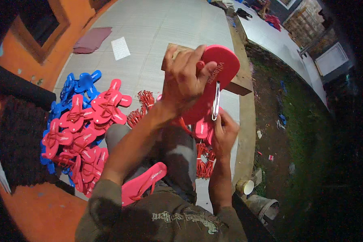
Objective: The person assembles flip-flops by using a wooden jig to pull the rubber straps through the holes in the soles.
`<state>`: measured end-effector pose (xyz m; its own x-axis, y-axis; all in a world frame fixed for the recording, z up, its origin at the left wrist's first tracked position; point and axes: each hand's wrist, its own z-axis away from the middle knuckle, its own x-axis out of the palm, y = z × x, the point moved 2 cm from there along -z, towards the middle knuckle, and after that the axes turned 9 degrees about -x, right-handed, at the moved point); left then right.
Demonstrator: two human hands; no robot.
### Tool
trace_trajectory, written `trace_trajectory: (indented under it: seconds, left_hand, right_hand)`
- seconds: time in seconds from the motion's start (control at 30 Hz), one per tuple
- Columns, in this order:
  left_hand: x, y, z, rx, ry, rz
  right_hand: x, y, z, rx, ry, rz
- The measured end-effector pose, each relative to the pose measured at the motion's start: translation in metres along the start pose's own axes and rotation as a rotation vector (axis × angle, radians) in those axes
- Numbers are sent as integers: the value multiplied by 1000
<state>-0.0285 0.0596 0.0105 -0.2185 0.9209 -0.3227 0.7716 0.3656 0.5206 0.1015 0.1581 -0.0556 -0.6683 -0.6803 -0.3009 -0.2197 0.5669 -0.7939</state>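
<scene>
Leftward on the tiles lies the sandal pile [82, 133]. At centre my left hand [185, 80] clamps a red sole [224, 70] over the block [238, 82]; my right hand [224, 133] pinches a metal hook [216, 101]. Any slip there, I judge, could jab my fingers.

Counts: one red sandal sole [220, 76] held up; one finished red sandal [143, 183] on the lap; one metal wire tool [216, 101]; one wooden block [240, 82]. Heaped red sandals [88, 121] and blue sandals [78, 84]: too overlapped to count. Two strap bundles [143, 107]. One cup [245, 186].
</scene>
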Motion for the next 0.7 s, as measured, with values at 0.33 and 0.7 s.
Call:
trace_trajectory:
  seconds: [0.33, 0.7]
  left_hand:
    - [12, -1, -24, -322, -495, 234]
    - [10, -3, -19, -329, -485, 210]
  right_hand:
    - [9, 2, 13, -44, -27, -798]
    - [13, 13, 11, -166, -102, -715]
